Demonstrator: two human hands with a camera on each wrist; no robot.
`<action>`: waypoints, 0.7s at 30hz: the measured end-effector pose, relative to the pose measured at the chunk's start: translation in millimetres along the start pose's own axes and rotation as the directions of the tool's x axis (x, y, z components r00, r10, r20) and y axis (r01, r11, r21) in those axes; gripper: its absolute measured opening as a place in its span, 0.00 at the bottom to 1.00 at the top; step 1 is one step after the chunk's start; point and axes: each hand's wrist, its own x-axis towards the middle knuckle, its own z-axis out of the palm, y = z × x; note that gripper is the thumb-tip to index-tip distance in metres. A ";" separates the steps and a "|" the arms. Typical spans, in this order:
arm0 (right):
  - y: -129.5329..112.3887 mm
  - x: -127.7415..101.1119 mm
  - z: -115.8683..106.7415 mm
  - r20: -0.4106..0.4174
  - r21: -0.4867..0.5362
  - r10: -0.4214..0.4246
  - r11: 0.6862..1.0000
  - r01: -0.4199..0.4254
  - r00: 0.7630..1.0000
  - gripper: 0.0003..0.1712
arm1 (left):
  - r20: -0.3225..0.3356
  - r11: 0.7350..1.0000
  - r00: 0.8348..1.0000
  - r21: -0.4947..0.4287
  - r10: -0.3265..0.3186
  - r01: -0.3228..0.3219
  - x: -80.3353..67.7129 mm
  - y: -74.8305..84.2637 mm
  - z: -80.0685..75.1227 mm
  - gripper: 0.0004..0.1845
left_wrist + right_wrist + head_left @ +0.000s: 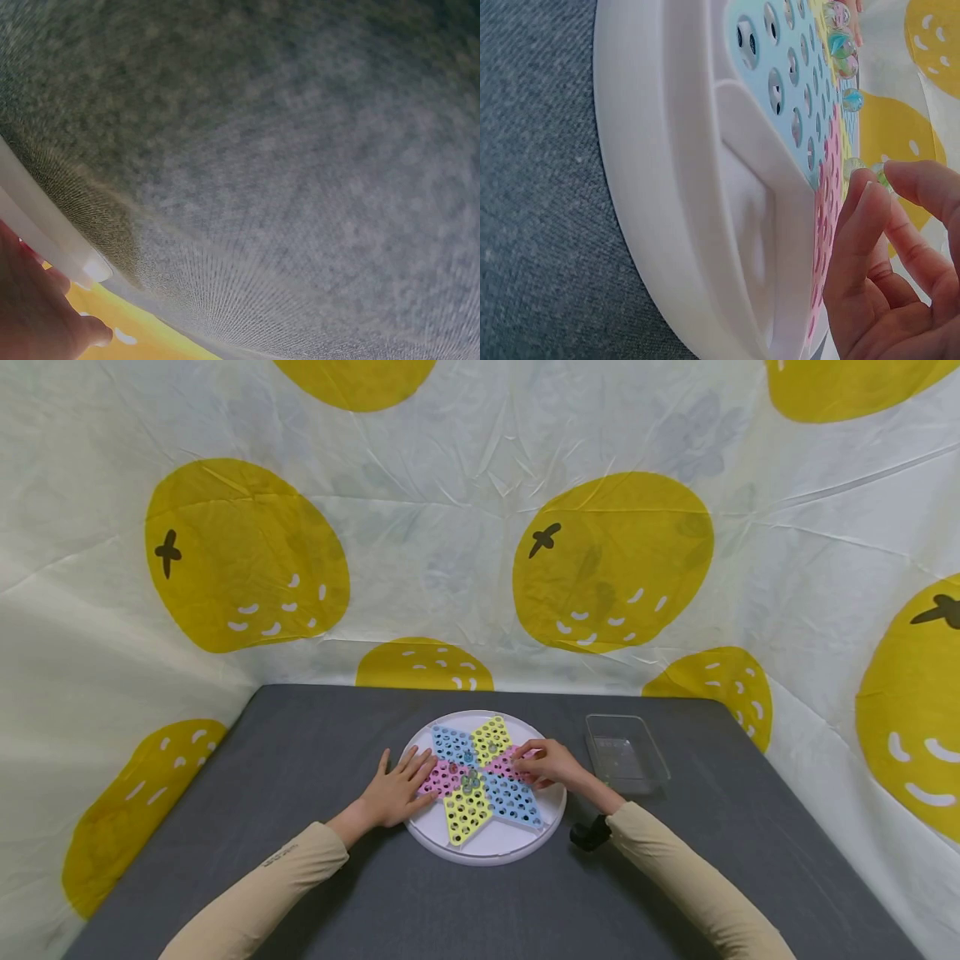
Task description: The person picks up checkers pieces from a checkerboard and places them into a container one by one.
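A round white board (487,852) lies on the grey table (315,752), carrying a star of blue, yellow and pink holed panels (510,797). Several glass marbles (471,777) sit in holes near its centre, and they show again as marbles (840,45) in the right wrist view. My left hand (408,768) rests flat on the board's left side with straight, spread fingers. My right hand (528,762) is over the right pink panel. Its fingertips (866,206) close round a small marble (882,176). The left wrist view shows only the board's rim (45,232) and grey cloth.
A clear plastic tray (626,756) stands on the table just right of the board; I cannot tell whether it holds anything. A cloth backdrop printed with yellow fruit (611,560) walls the table at the back and both sides. Bare grey table surface lies in front and left.
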 end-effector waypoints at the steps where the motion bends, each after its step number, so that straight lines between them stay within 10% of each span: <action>1: 0.7 -0.2 -0.5 -0.002 -0.004 -0.001 1.000 0.001 1.000 0.14 | -0.003 1.000 1.000 -0.002 0.001 -0.001 -0.1 0.0 0.2 0.34; 21: 11.6 -11.4 -29.1 -0.033 0.028 0.029 0.999 -0.028 0.999 0.15 | 0.037 1.000 0.999 -0.008 -0.017 0.017 1.0 -1.2 0.3 0.35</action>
